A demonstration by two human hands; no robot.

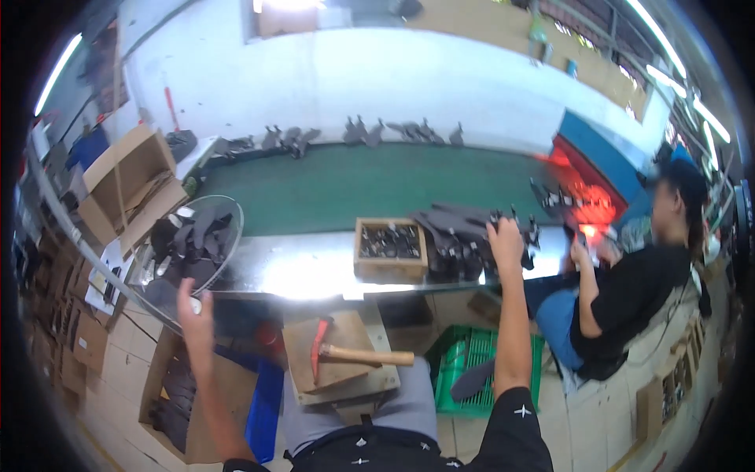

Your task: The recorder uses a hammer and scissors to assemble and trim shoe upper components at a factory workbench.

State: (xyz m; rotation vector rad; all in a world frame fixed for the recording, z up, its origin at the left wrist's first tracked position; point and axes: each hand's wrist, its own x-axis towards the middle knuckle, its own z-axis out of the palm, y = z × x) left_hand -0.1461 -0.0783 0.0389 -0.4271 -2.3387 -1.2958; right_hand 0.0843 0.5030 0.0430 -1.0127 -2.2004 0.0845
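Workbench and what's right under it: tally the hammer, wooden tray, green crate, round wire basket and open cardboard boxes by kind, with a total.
Hammer: 1
Wooden tray: 1
Green crate: 1
Round wire basket: 1
Open cardboard box at left: 1
Total: 5

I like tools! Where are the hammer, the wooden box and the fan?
hammer [370,355], head view, on its wooden handle.
wooden box [391,268], head view, on its front wall.
fan [224,206], head view, on its wire guard.
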